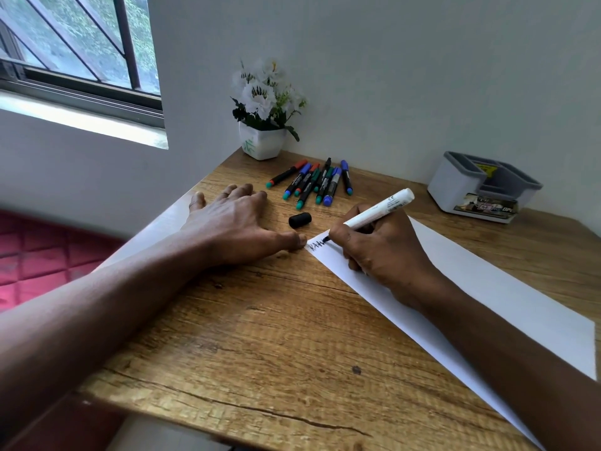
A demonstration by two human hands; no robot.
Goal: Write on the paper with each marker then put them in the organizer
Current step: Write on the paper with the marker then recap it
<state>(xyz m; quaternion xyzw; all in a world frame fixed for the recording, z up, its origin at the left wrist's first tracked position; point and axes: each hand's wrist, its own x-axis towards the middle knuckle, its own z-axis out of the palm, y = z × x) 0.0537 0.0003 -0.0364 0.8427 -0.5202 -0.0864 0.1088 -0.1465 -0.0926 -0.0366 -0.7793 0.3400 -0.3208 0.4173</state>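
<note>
My right hand [380,252] grips a white marker [380,211] with its black tip on the near-left corner of the white paper [487,288], where a few black strokes show. Its black cap [300,220] lies on the wooden desk [260,336] just left of the paper. My left hand [234,222] rests flat on the desk with fingers spread, its thumb touching the paper's corner. Several capped markers [313,183] in red, blue and green lie in a loose pile behind the hands. The grey and white organizer [455,187] stands at the back right.
A white pot of white flowers [263,138] stands in the back corner against the wall. A window is at the upper left. The desk's left edge drops off beside a red quilted surface [39,252].
</note>
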